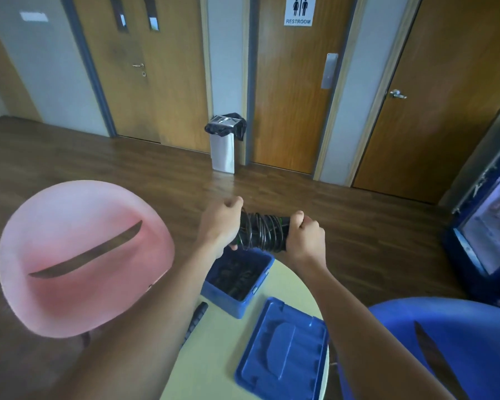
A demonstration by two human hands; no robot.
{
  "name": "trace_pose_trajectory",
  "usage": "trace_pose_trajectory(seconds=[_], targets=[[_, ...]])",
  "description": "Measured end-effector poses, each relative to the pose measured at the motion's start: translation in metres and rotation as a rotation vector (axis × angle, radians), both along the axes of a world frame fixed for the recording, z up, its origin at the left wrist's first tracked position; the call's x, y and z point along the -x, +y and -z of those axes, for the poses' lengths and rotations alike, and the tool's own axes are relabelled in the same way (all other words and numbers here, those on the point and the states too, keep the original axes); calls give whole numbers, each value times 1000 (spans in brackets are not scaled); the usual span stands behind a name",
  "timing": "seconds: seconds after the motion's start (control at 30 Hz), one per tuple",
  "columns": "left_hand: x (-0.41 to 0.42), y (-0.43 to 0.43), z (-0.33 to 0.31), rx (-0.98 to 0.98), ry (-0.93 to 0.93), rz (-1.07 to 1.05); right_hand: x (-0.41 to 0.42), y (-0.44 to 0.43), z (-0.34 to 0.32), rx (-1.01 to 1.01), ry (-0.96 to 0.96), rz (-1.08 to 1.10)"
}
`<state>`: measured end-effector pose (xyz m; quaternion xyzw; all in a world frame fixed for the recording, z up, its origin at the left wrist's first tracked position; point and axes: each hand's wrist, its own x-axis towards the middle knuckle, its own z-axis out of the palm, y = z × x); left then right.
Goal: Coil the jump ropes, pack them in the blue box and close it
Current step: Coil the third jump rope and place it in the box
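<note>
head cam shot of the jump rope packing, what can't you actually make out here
- Ends of the coiled jump rope: covered by the left hand and right hand.
- Contents of the blue box: dark and blurred; rope count unclear.
- Black handle on the table: mostly behind the left forearm.
- Blue lid: its near edge is partly hidden by the right forearm.

Rope handles (263,233) — ends hidden (in fists)

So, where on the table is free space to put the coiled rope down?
Bare tabletop lies between the left forearm and the blue lid. A small patch sits right of the blue box. The box already holds ropes.
</note>
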<state>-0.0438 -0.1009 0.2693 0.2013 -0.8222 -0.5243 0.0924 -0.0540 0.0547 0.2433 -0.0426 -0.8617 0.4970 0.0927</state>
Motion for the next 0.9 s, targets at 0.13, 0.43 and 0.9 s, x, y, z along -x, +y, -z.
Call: trace_pose_trajectory(seconds=[0.13, 0.43, 0.9], targets=[[15, 0, 4, 24, 30, 1, 17, 1, 6, -8, 28, -41], [28, -31, 31, 131, -112, 320, 36, -12, 35, -40, -35, -96], [73, -73, 96, 787, -144, 878, 86, -68, 88, -200, -255, -113]])
